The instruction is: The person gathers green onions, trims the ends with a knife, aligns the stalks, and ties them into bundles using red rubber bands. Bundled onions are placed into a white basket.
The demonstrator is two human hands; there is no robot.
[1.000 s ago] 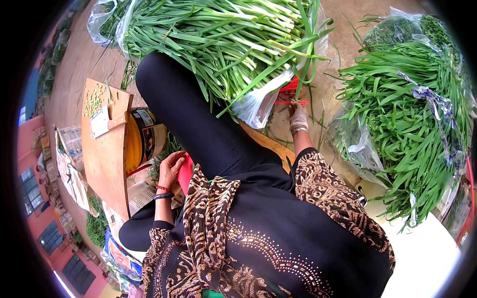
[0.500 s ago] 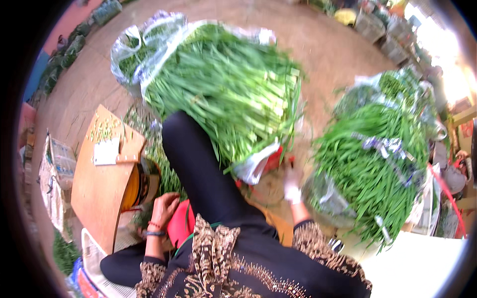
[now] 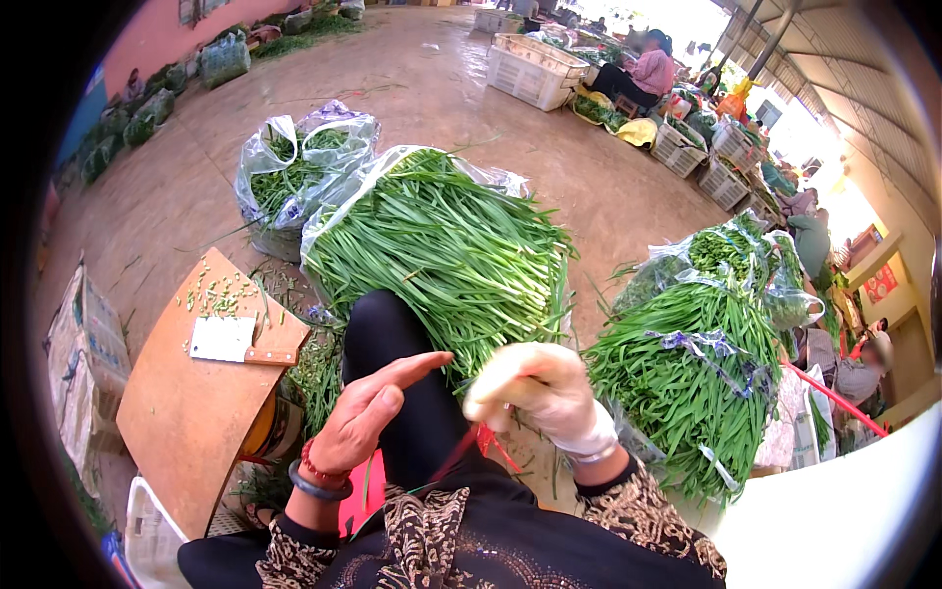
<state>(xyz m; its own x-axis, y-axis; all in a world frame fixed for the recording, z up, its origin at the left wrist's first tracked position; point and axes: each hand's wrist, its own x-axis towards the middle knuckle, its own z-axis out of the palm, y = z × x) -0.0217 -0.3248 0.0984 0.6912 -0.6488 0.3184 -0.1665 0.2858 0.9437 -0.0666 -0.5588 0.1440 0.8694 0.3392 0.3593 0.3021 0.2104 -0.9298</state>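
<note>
Nearest, over the lap, the bare left hand point(image 3: 361, 420) is spread, fingers straight out toward the right, with nothing visible in it. Facing it, the gloved right hand point(image 3: 545, 398) has its fingers curled and blurred; I cannot tell whether it grips anything. Below it is a blurred red strip point(image 3: 498, 454).

To the left, a knife point(image 3: 224, 341) lies on the wooden surface point(image 3: 182, 432), its handle close to the right corner; chopped green bits point(image 3: 221, 296) are scattered near the far corner.

Just past the raised knee, the big pile of long greens point(image 3: 451, 255) rests on the floor point(image 3: 442, 108), pale ends toward the right, with a clear bag along its far side. A second pile point(image 3: 677, 378) sits apart to the right.

Farther off are a white crate point(image 3: 535, 83) and a seated person in pink point(image 3: 653, 74).
</note>
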